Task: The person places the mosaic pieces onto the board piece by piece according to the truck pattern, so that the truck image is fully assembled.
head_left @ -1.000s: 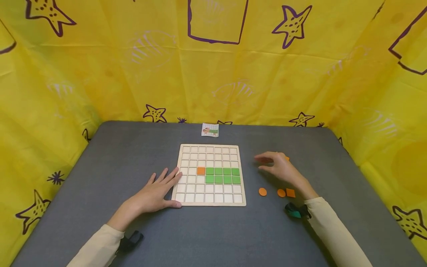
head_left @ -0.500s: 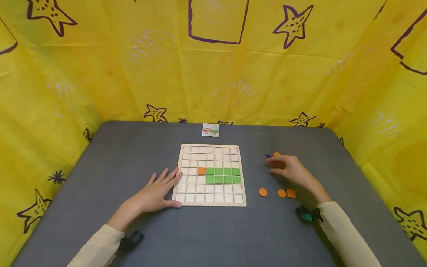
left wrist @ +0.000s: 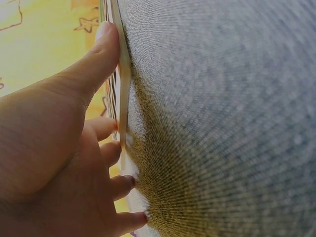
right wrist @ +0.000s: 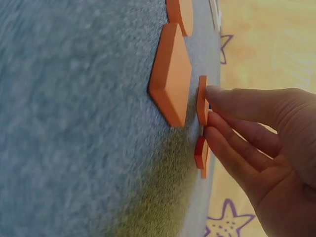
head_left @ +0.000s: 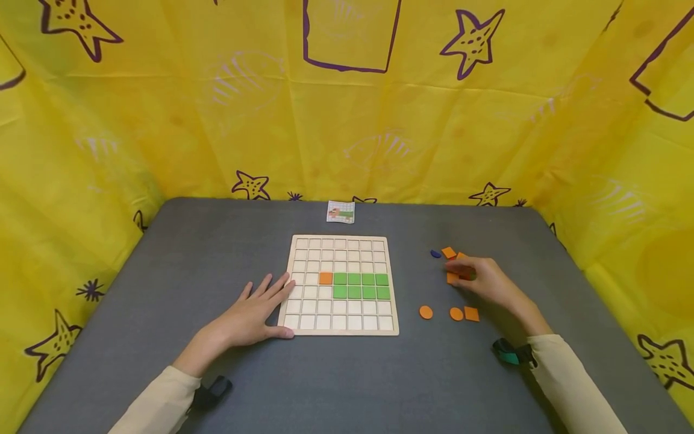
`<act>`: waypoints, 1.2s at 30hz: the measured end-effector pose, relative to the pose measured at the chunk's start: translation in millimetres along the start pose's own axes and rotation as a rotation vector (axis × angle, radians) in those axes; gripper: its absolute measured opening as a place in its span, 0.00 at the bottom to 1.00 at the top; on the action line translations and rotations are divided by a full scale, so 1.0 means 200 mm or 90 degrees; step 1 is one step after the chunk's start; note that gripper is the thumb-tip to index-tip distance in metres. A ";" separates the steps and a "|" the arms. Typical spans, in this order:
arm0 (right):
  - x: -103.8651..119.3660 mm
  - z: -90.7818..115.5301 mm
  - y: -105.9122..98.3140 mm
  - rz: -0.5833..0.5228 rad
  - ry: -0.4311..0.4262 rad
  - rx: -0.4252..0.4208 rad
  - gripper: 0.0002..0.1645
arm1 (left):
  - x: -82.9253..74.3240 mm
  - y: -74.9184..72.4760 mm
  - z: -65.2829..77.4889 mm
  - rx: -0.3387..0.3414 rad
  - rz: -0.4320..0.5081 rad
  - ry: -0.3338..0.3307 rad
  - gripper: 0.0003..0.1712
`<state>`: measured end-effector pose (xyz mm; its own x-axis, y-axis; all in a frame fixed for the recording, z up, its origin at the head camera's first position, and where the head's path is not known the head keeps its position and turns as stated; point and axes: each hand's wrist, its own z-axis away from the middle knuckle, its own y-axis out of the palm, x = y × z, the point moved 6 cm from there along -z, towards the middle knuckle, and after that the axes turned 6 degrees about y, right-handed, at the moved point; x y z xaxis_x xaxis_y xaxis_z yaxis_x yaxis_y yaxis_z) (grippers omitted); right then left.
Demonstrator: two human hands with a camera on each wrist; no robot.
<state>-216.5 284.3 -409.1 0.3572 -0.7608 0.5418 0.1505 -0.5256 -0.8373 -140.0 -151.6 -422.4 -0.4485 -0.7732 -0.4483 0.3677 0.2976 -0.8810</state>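
In the head view, a wooden grid board (head_left: 303, 308) holds two rows of green square tiles (head_left: 354, 286) and one orange square tile (head_left: 325, 278). My left hand (head_left: 244, 316) rests on its left side, fingers spread and fairly straight; in the left wrist view the thumb (left wrist: 101, 57) lies against the board's edge (left wrist: 124, 91). Right of the board, my right hand (head_left: 484, 280) bends over a small cluster of tiles. Its thumb and fingertips pinch an orange square tile (right wrist: 202, 101), seen in the right wrist view. A red tile (right wrist: 200, 153) lies just beside those fingertips.
Nearer me lie two orange round tiles (head_left: 426, 312) and an orange square tile (head_left: 472, 314). A dark blue piece (head_left: 435, 254) and another orange tile (head_left: 449, 252) lie beyond the right hand. A small picture card (head_left: 341, 212) lies behind the board. Yellow printed cloth (head_left: 347, 120) surrounds the table.
My right hand has moved right and slightly toward me, uncovering the dark blue piece and orange tiles, and its fingers now meet an orange square tile. The left hand stays on the board.
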 end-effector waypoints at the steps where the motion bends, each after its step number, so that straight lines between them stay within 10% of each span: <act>1: 0.00 0.00 0.00 0.005 0.002 0.001 0.21 | 0.00 0.00 0.00 0.000 0.001 0.000 0.59; 36: 0.14 -0.10 0.03 -0.003 -0.033 0.001 0.23 | 0.00 -0.01 0.00 -0.001 0.000 0.004 0.58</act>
<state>-224.6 252.2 -398.1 0.4042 -0.7377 0.5408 0.1539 -0.5279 -0.8352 -140.4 -152.6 -421.7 -0.4531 -0.7698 -0.4495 0.3666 0.2987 -0.8811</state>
